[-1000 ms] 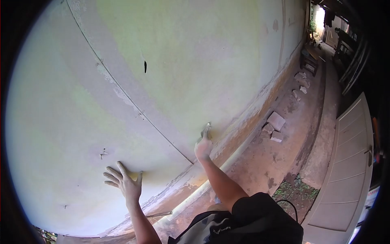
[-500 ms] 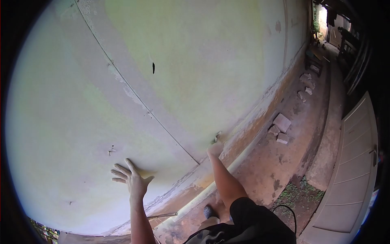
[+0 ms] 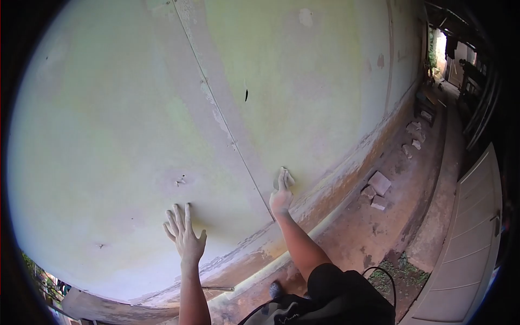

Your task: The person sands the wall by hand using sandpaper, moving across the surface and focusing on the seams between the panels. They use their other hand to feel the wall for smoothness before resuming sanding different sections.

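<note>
Pale indistinct tool (image 3: 285, 176) in right hand (image 3: 280, 199)

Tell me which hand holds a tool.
The right hand, gripping a small pale tool against the wall; the left hand lies flat, fingers spread, empty.

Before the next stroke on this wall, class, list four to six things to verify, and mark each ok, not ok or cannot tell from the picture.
1. Left hand flat on the wall, fingers spread: ok.
2. Right hand closed on the small tool: ok.
3. Tool pressed to the wall: ok.
4. Tool's working edge: cannot tell, too small.
5. Gloves: not ok, both hands bare.
6. Loose bricks away from the foot: ok.
</note>
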A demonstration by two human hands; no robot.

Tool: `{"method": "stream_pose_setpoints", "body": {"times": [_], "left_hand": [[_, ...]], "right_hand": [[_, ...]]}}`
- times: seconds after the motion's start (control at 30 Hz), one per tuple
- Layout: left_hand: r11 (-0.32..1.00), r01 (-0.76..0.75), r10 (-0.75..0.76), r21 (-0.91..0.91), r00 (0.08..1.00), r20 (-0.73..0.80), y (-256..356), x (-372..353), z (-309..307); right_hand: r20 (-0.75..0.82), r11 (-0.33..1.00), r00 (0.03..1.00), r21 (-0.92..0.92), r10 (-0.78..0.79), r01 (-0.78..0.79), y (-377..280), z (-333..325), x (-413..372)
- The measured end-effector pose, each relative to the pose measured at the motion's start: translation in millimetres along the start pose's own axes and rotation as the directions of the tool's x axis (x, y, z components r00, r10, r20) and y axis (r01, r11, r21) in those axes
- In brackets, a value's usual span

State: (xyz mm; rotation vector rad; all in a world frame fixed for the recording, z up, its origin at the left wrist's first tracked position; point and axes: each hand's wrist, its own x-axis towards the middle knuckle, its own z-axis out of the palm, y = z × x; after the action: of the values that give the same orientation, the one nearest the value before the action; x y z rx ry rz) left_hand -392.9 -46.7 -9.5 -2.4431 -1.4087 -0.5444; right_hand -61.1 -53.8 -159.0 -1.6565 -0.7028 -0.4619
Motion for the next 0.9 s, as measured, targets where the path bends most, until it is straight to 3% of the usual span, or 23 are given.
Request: {"method": "stream_pose_setpoints", "body": {"times": [0.03,0.07,0.1,0.13,0.2,0.27,0.3,0.37,0.47,0.5,0.53,0.57,0.63,0.67,0.7,0.83,0.9], "left_hand": [[0.998,0.053,-0.053,-0.021,0.998,-0.040,-1.5,-5.4,-10.0],[0.998,0.064,-0.065,-0.021,0.997,-0.035,-4.4,-11.2,-20.2],[0.996,0.081,-0.084,-0.047,0.995,-0.054,-7.6,-10.7,-29.6],[0.993,0.095,-0.100,-0.075,0.992,-0.075,-9.7,-8.4,-37.2],[0.992,0.094,-0.101,-0.087,0.991,-0.087,-8.7,-4.1,-46.3],[0.991,0.058,-0.072,-0.118,0.991,-0.114,-4.8,4.8,-52.5],[0.993,0.047,-0.060,-0.111,0.991,-0.118,-0.1,10.2,-56.9],[0.995,0.023,-0.035,-0.102,0.992,-0.122,2.5,20.8,-63.1],[0.997,-0.010,-0.001,-0.072,0.989,-0.146,-8.2,41.0,-77.4],[0.996,0.072,-0.082,-0.050,0.967,-0.242,-17.2,47.5,-83.4],[0.987,0.156,-0.159,-0.036,0.929,-0.334,-27.9,52.6,-86.5],[0.987,0.158,-0.158,-0.026,0.932,-0.326,-41.3,55.5,-86.1],[0.980,0.196,-0.197,-0.029,0.946,-0.256,-38.7,55.8,-91.9],[0.973,0.229,-0.230,-0.025,0.955,-0.190,-36.3,56.6,-94.2],[0.973,0.229,-0.232,-0.038,0.953,-0.193,-35.5,56.2,-93.5],[0.978,0.182,-0.198,-0.100,0.963,-0.185,-37.1,53.6,-94.4],[0.979,0.182,-0.192,-0.092,0.975,-0.110,-40.7,52.7,-98.0]], "right_hand": [[-0.093,0.999,0.996,-0.038,0.011,-0.015,15.3,1.5,9.6],[0.077,0.934,0.932,-0.078,0.355,-0.349,20.4,-3.4,28.8],[0.217,0.759,0.728,-0.175,0.651,-0.627,19.7,-4.7,53.2],[0.221,0.764,0.731,-0.177,0.646,-0.621,8.6,-4.4,65.0],[-0.053,0.905,0.908,0.117,0.416,-0.408,-30.9,-3.4,76.3],[-0.160,0.989,0.987,0.143,-0.011,0.034,-83.8,-14.2,77.2],[-0.156,0.989,0.988,0.142,-0.012,0.035,-98.9,-21.3,71.9],[0.083,0.988,0.985,0.037,-0.154,0.151,-117.2,-35.5,59.9],[0.113,0.975,0.975,-0.099,-0.190,0.201,-55.0,-22.2,58.2],[0.129,0.993,0.986,-0.043,-0.102,0.108,-46.8,-33.6,64.1],[0.129,0.992,0.985,-0.046,-0.114,0.121,-27.2,-36.3,74.4],[0.077,0.989,0.986,0.014,-0.145,0.144,-0.5,-31.0,83.8],[0.023,0.983,0.984,0.067,-0.175,0.173,-6.4,-37.3,96.1],[0.131,0.992,0.988,0.094,0.076,-0.088,-11.2,-39.6,103.3],[0.240,0.934,0.918,0.091,0.315,-0.344,-21.7,-43.6,111.5],[0.252,0.966,0.939,0.040,0.236,-0.254,-77.9,-26.1,140.0],[0.169,0.998,0.986,0.059,-0.005,-0.005,-155.2,-36.2,139.2]]}}
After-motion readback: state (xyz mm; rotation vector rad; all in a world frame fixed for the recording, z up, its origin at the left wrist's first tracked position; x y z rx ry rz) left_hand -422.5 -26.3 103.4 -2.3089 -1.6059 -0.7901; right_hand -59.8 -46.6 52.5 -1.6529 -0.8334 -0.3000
